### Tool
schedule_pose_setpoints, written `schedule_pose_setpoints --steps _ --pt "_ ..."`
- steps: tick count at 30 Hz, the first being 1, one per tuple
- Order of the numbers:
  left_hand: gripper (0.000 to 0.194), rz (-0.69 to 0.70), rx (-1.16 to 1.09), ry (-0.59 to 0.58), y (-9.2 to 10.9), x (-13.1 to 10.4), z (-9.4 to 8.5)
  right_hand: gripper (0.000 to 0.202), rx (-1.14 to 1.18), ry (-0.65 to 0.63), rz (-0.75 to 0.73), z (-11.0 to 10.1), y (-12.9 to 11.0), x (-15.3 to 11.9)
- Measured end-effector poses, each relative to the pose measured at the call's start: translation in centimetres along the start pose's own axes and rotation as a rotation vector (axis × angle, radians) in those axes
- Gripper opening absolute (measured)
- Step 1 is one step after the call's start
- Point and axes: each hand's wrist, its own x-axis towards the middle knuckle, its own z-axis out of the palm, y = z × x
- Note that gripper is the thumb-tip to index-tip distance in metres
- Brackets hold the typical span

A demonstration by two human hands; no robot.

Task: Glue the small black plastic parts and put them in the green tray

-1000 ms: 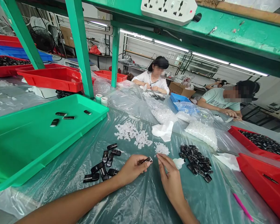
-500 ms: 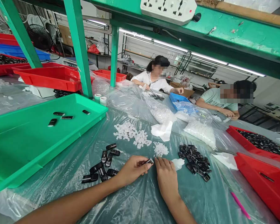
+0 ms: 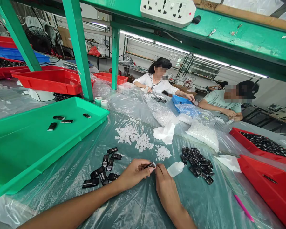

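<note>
"Between finger and thumb, what does the left hand (image 3: 135,174) pinch?"

"One black piece (image 3: 150,165), its pale end toward the right hand (image 3: 167,187), above the plastic-covered surface (image 3: 133,206)."

"And the right grip?"

"Fingertips bunched at that pale end; whether they pinch anything, I cannot tell."

"What's near?"

"Just beside the right hand lies a translucent bottle (image 3: 175,169); beyond, small white bits (image 3: 163,152)."
</note>
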Motion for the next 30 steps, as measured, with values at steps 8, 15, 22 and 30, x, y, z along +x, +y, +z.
schedule_pose_setpoints --steps 8,15,22,30 --pt "0.028 0.039 -0.014 -0.019 0.6 -0.2 0.0 0.014 0.933 0.228 0.342 -1.6 0.0 0.0" --pt "0.03 -0.003 -0.066 -0.035 0.2 -0.1 0.0 0.009 1.109 0.253 0.383 -1.7 -0.2 0.1" --pt "0.033 -0.084 -0.134 -0.053 0.6 -0.2 0.0 0.013 0.872 0.298 0.279 -2.0 -0.2 -0.1" --pt "0.033 -0.075 -0.133 -0.054 0.4 -0.2 0.0 0.013 0.776 0.275 0.222 -2.4 -0.2 0.1"
